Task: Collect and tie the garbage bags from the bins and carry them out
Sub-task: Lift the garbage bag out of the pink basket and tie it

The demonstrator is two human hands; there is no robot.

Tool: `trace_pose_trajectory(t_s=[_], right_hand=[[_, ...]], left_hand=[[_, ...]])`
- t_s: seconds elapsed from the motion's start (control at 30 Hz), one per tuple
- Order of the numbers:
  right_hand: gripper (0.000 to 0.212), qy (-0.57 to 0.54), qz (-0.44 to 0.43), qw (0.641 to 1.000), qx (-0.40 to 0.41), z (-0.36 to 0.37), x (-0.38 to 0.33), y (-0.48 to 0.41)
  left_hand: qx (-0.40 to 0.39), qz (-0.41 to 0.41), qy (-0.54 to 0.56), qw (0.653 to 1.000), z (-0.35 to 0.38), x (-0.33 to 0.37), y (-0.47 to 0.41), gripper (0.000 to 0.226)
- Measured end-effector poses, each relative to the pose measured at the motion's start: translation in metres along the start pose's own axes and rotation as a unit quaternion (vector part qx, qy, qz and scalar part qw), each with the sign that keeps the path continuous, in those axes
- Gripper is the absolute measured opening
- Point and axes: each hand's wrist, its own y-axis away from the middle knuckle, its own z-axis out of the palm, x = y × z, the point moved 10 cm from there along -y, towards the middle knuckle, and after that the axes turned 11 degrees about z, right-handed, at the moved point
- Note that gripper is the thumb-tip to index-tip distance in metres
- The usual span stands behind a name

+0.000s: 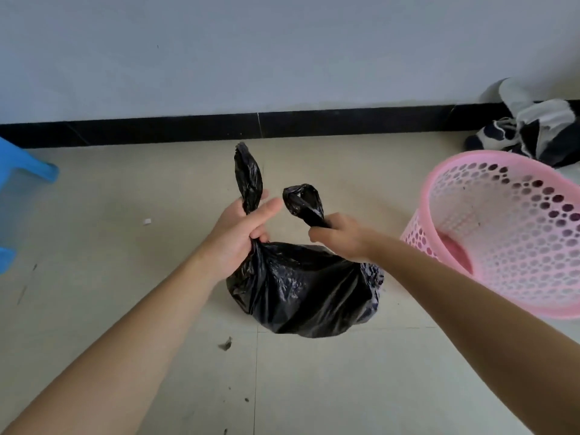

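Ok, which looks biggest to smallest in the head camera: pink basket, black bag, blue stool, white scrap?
Biggest: the pink basket and the black bag look about alike, and the basket runs off the picture's edge, so I won't rank them.
Next: the blue stool, only partly in view.
Smallest: the white scrap.

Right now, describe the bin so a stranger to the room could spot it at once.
Follow the black skirting under the white wall rightwards to a heap of clothes. In front of that heap, right of the black bag, is the bin: the only pink thing, its side full of round holes.
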Motion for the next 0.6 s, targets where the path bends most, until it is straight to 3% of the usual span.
trace_pose_trajectory(t_s=[0.03, 0.1, 0.17, 0.3, 0.4, 0.5, 0.6], right_hand=[[0.029, 0.013, -0.010, 1.000, -0.001, 0.003, -0.002, -0.007], [0.031, 0.045, -0.042, 0.998, -0.006, 0.012, -0.010, -0.018], [0.033, 0.074, -0.072, 0.995, -0.009, 0.023, -0.018, -0.024], [0.024, 0.032, -0.122, 0.991, -0.040, 0.030, -0.024, -0.017], [0.028, 0.020, -0.129, 0.991, 0.002, 0.011, -0.015, -0.008], [0.036, 0.008, -0.139, 0.986, 0.090, -0.016, -0.003, -0.011], [0.034, -0.006, -0.150, 0.977, 0.150, -0.031, -0.002, -0.009]], left_hand=[[-0.034, 0.036, -0.002, 0.999, 0.007, 0.003, -0.006, 0.087], [-0.079, 0.084, -0.052, 0.992, 0.017, 0.005, -0.012, 0.054], [-0.058, 0.102, -0.080, 0.990, 0.019, 0.005, -0.018, 0.022], [0.102, 0.079, 0.035, 0.991, -0.013, 0.007, -0.032, 0.031], [0.200, 0.074, 0.153, 0.965, -0.043, 0.017, -0.034, 0.029], [0.167, 0.066, 0.138, 0.974, -0.044, 0.014, -0.032, 0.031], [0.060, 0.062, 0.105, 0.991, -0.024, 0.009, -0.030, 0.031]])
